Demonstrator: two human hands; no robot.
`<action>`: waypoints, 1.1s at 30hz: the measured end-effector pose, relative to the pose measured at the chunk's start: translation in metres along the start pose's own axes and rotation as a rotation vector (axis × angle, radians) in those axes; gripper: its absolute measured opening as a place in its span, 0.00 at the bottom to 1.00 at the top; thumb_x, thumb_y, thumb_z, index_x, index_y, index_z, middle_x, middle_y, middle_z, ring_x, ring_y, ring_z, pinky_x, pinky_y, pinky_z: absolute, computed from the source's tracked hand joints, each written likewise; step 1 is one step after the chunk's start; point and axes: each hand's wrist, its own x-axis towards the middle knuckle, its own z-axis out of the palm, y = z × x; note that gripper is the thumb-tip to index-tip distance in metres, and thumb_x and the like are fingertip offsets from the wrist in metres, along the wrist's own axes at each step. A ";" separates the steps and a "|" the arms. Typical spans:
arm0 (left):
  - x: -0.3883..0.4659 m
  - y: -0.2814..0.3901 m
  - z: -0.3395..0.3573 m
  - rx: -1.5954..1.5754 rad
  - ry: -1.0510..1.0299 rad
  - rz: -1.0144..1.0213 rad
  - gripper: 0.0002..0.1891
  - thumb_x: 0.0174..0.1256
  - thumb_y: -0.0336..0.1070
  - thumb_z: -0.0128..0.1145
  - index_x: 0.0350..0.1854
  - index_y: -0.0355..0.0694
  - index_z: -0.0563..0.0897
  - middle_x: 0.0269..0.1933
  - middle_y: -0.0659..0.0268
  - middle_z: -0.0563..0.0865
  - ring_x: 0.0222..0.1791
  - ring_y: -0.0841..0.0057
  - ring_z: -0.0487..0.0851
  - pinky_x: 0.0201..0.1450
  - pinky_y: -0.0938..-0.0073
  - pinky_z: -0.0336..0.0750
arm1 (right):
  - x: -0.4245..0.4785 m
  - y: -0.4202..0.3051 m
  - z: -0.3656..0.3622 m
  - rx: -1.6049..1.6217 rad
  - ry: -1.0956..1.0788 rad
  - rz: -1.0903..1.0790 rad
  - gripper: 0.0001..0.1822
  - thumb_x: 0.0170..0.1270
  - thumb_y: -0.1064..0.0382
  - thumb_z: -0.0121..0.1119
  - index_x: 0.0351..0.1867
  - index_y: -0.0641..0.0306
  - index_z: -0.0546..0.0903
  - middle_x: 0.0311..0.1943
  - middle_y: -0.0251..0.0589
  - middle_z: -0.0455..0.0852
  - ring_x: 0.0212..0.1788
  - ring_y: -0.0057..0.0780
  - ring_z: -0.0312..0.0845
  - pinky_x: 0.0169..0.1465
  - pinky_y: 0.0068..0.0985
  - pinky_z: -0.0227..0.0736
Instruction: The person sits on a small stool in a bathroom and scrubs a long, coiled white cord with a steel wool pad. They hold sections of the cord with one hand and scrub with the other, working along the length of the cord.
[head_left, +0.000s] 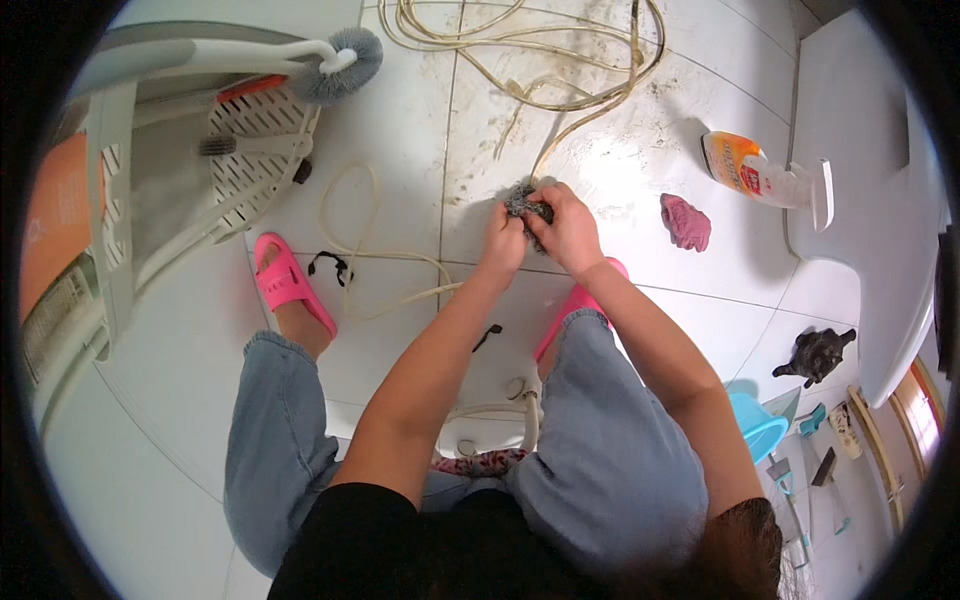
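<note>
Both hands meet low over the white tiled floor, around a dark grey scouring pad (534, 210), seemingly steel wool. My left hand (504, 238) grips its left side. On the other side, my right hand (566, 225) pinches it between thumb and fingers. A yellowed clear hose (574, 131) runs down into the pad; whether the pad wraps fully around it is hidden by the fingers. The rest of the hose lies in dirty loops beyond my hands. A cleaner length of hose (360, 251) curls on the floor at the left.
A spray bottle (754, 172) and a crumpled pink cloth (685, 223) lie at the right, beside a white fixture (847, 150). At upper left stand a slotted rack (255, 150) and a round grey brush (349, 67). Brown dirt marks the upper tiles.
</note>
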 end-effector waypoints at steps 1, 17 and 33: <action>-0.004 -0.004 -0.001 0.004 0.028 0.012 0.09 0.64 0.30 0.40 0.44 0.43 0.71 0.18 0.72 0.68 0.12 0.85 0.61 0.11 0.79 0.53 | 0.000 0.002 -0.007 -0.062 -0.031 -0.015 0.10 0.49 0.62 0.66 0.35 0.56 0.81 0.35 0.42 0.81 0.39 0.44 0.77 0.43 0.38 0.71; -0.024 -0.008 -0.011 0.356 -0.051 0.310 0.11 0.70 0.41 0.52 0.42 0.37 0.76 0.25 0.71 0.72 0.26 0.85 0.68 0.29 0.79 0.65 | 0.068 0.005 -0.052 -0.201 0.138 0.027 0.08 0.53 0.63 0.63 0.36 0.55 0.82 0.36 0.40 0.81 0.39 0.43 0.78 0.41 0.38 0.74; -0.049 0.003 -0.035 0.441 -0.244 0.184 0.12 0.70 0.39 0.51 0.37 0.34 0.81 0.22 0.76 0.69 0.23 0.87 0.64 0.25 0.80 0.61 | 0.087 0.030 -0.072 -0.262 0.252 -0.054 0.10 0.56 0.66 0.57 0.40 0.58 0.80 0.36 0.44 0.79 0.41 0.46 0.77 0.43 0.38 0.73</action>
